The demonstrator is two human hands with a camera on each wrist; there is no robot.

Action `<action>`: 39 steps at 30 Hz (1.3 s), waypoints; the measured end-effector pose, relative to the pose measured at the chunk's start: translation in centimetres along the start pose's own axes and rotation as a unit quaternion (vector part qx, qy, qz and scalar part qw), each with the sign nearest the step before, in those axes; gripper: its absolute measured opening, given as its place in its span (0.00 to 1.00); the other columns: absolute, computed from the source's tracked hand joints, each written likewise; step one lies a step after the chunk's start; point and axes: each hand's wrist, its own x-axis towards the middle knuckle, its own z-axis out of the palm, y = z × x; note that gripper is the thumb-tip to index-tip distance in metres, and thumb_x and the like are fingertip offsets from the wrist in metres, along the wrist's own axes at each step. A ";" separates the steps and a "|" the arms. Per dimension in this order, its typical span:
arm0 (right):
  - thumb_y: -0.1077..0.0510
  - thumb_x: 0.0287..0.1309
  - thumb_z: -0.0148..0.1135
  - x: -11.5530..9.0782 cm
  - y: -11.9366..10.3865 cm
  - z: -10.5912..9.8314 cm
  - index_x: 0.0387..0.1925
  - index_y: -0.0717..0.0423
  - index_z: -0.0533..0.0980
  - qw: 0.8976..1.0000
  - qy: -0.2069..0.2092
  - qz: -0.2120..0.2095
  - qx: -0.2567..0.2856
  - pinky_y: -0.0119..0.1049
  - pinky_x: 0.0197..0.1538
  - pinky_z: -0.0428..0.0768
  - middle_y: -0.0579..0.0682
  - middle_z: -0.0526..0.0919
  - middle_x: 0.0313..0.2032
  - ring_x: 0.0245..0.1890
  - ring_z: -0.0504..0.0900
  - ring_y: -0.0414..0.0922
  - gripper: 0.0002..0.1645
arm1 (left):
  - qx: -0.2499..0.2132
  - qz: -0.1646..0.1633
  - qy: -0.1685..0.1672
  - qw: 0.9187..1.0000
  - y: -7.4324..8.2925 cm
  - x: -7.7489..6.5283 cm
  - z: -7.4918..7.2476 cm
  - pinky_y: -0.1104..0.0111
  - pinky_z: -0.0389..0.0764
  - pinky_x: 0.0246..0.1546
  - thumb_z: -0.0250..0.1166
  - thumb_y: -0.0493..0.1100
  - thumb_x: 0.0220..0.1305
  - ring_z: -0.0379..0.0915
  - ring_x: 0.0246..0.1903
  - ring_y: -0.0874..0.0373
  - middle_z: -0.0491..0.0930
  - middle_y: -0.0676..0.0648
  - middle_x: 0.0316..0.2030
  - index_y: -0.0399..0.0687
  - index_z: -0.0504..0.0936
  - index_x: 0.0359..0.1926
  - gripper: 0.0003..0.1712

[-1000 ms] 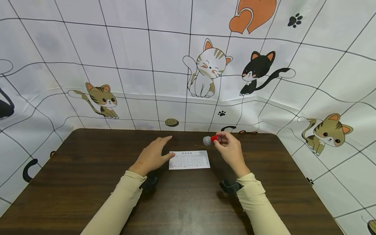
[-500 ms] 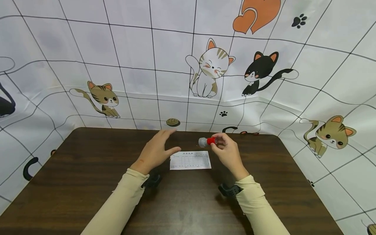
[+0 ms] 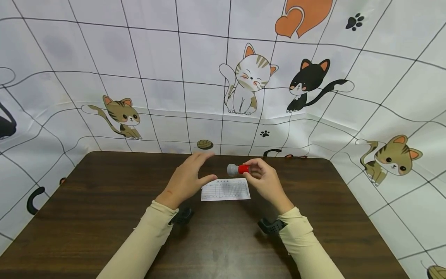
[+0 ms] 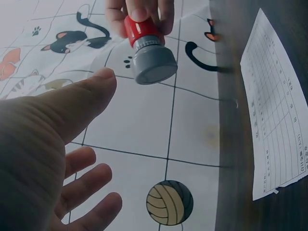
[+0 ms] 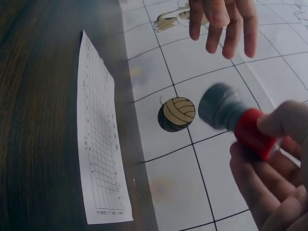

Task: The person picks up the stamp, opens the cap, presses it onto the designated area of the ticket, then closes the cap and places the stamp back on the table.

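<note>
My right hand pinches the red body of a stamp between thumb and fingers, holding it sideways with the grey cap pointing left. In the right wrist view the stamp shows its red part gripped and the wide grey cap free. My left hand hovers with thumb and fingers spread, holding nothing, a short gap from the cap. Below and between the hands, a white printed form with a table grid lies on the tabletop, its upper left corner close to the left thumb.
The dark brown wooden table reaches back to a white wall cover printed with cats and black lines. Black straps sit on both wrists, the right strap hanging just over the table.
My right hand has moved left with the stamp, bringing the grey cap nearer the left hand and over the form's far edge. The left hand has shifted slightly right, still spread.
</note>
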 end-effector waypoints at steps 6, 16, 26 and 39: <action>0.71 0.62 0.69 0.0 -0.2 0.2 0.52 0.64 0.78 0.999 -0.035 -0.021 0.003 0.42 0.52 0.86 0.62 0.87 0.47 0.46 0.89 0.55 0.17 | 0.007 0.008 -0.002 1.000 0.2 -0.1 0.2 0.51 0.80 0.59 0.75 0.53 0.64 0.74 0.63 0.48 0.76 0.45 0.64 0.51 0.73 0.73 0.40; 0.77 0.60 0.65 0.1 -1.6 0.4 0.51 0.74 0.76 0.997 -0.069 -0.031 0.013 0.55 0.56 0.83 0.69 0.83 0.53 0.49 0.87 0.63 0.17 | 0.013 0.030 0.007 0.999 0.4 0.0 0.5 0.54 0.82 0.57 0.76 0.51 0.63 0.77 0.60 0.50 0.79 0.47 0.61 0.51 0.75 0.71 0.38; 0.73 0.60 0.69 -0.2 -0.4 0.9 0.50 0.65 0.80 0.995 -0.077 -0.066 0.010 0.49 0.57 0.83 0.61 0.83 0.54 0.51 0.87 0.56 0.16 | 0.018 0.038 -0.015 0.999 0.7 -0.3 1.1 0.55 0.81 0.59 0.77 0.54 0.62 0.78 0.61 0.51 0.79 0.47 0.62 0.51 0.78 0.68 0.36; 0.72 0.61 0.69 -0.5 -0.5 1.0 0.51 0.61 0.78 0.992 -0.084 -0.092 0.018 0.46 0.57 0.84 0.58 0.83 0.53 0.52 0.87 0.55 0.18 | 0.006 0.041 -0.015 0.999 1.6 -0.4 1.2 0.56 0.83 0.56 0.77 0.49 0.62 0.82 0.53 0.53 0.83 0.49 0.56 0.48 0.82 0.60 0.27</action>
